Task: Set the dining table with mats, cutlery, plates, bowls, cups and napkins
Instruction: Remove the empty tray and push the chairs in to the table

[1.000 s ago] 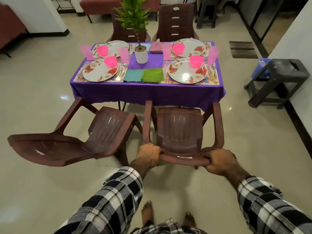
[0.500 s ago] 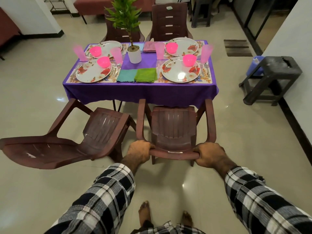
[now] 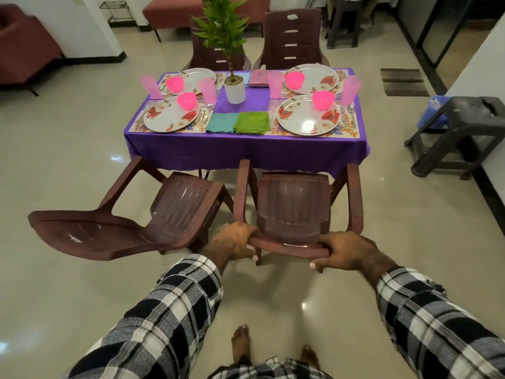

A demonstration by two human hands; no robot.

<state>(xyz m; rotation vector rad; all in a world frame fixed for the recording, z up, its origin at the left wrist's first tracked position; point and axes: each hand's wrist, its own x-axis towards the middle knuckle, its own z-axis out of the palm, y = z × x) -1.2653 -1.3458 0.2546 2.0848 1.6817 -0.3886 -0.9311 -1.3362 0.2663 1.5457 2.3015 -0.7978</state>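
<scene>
A brown plastic chair (image 3: 293, 209) faces the table's near right place. My left hand (image 3: 233, 243) and my right hand (image 3: 345, 253) both grip the top edge of its backrest. The table (image 3: 246, 154) wears a purple cloth. On it lie floral mats with floral plates (image 3: 307, 116), pink bowls (image 3: 323, 99), pink cups (image 3: 351, 87) and cutlery (image 3: 348, 116). A teal napkin (image 3: 221, 123) and a green napkin (image 3: 252, 122) lie at the near edge, a pink napkin (image 3: 259, 77) at the far edge.
A second brown chair (image 3: 123, 225) stands turned to the left of the one I hold. Two more chairs (image 3: 292, 39) stand behind the table. A potted plant (image 3: 233, 86) sits mid-table. A dark stool (image 3: 459, 132) stands right, by a wall. My bare feet (image 3: 240, 343) are below.
The chair I hold has slid forward toward the table, its front now under the cloth's edge. I have stepped closer with it. My grip is unchanged.
</scene>
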